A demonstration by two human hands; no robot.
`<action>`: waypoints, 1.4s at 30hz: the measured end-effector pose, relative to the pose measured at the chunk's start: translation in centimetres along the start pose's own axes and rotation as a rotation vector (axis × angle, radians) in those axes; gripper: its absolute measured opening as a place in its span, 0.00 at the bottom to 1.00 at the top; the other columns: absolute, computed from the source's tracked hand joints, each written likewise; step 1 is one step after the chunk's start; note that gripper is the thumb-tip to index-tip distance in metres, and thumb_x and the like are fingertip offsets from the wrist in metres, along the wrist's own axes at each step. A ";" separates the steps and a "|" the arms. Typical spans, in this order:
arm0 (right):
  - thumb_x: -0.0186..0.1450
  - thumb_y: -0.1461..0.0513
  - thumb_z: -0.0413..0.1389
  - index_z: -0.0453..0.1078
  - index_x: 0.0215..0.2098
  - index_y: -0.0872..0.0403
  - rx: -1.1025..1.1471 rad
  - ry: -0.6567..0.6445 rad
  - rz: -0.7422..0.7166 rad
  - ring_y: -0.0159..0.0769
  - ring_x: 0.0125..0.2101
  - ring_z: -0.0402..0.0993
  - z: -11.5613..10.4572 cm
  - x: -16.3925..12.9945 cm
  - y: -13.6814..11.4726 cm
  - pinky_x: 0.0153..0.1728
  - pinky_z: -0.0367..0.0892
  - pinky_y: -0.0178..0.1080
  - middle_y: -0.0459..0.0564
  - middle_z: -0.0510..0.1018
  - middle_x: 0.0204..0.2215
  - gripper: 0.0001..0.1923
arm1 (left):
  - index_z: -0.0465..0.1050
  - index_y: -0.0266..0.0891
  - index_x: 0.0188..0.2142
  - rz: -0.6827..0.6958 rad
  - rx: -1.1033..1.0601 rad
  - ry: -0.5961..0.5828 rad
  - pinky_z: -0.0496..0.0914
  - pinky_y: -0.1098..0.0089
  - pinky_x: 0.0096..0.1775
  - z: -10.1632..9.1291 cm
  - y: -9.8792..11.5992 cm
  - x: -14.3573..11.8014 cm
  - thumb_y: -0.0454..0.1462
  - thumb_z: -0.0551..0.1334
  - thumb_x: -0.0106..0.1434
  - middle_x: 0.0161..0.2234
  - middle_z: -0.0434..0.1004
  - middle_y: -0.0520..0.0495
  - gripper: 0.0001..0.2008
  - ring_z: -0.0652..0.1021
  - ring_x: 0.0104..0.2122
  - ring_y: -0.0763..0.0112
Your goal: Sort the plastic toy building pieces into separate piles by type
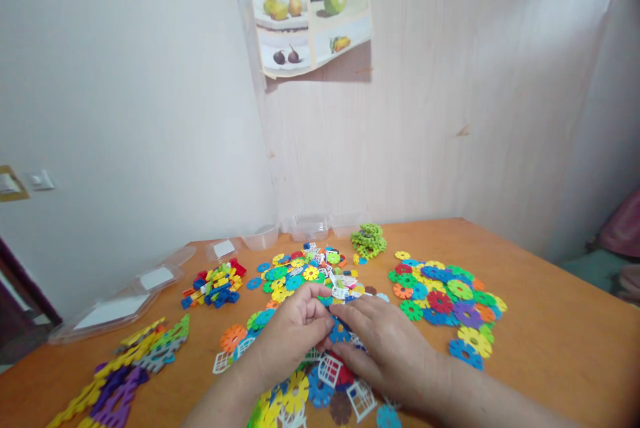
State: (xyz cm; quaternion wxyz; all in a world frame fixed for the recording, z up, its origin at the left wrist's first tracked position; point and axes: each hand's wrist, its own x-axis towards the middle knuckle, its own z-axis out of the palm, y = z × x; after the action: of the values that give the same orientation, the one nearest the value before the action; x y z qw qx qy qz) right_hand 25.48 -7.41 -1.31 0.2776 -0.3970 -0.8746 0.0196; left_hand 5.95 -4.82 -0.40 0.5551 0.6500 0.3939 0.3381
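My left hand point(303, 323) is closed over the middle pile, its fingers curled with the thumb against them. From the right, my right hand point(383, 335) meets it, fingers bent and fingertips almost touching the left ones. Whatever is pinched between them is hidden or too small to make out. Below lie notched plastic discs, among them a blue disc point(320, 389), a yellow disc point(296, 393) and a brown disc point(341, 408). A white lattice window piece point(329, 371) and another white window piece point(361, 400) rest among them.
More notched discs point(440, 301) spread at right. Coloured building blocks point(215, 285) are heaped at left, near purple and yellow notched strips point(120, 388). A green cluster point(369, 241), clear tubs point(309, 227) and lids point(113, 315) line the wooden table's point(540, 321) far and left edges.
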 end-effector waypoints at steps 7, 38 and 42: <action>0.67 0.53 0.50 0.72 0.49 0.53 -0.192 0.127 0.280 0.43 0.40 0.76 -1.4 0.2 5.1 0.41 0.64 0.40 0.55 0.81 0.40 0.19 | 0.65 0.38 0.52 0.049 0.041 0.284 0.69 0.69 0.38 -1.6 0.3 0.1 0.46 0.63 0.60 0.32 0.76 0.49 0.24 0.77 0.32 0.70; 0.65 0.50 0.46 0.74 0.47 0.53 -0.479 -0.020 0.661 0.54 0.50 0.70 -1.3 -0.8 12.4 0.48 0.59 0.51 0.59 0.79 0.46 0.22 | 0.75 0.40 0.40 0.073 1.048 0.398 0.64 0.68 0.41 -7.1 -4.6 1.7 0.33 0.58 0.58 0.40 0.77 0.45 0.11 0.75 0.42 0.63; 0.65 0.51 0.47 0.75 0.47 0.52 -0.468 -0.030 0.623 0.54 0.49 0.71 -1.2 -0.6 11.9 0.47 0.59 0.50 0.59 0.79 0.46 0.21 | 0.74 0.39 0.35 0.067 1.063 0.412 0.62 0.70 0.37 -7.0 -4.4 1.7 0.33 0.59 0.58 0.34 0.75 0.47 0.07 0.74 0.37 0.65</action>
State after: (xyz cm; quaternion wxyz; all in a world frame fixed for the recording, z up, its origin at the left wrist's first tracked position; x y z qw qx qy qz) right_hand 34.58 0.07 -3.61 0.1478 -0.6956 -0.6971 -0.0912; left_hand 0.02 0.23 -3.66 0.0523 0.7726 0.5892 0.2306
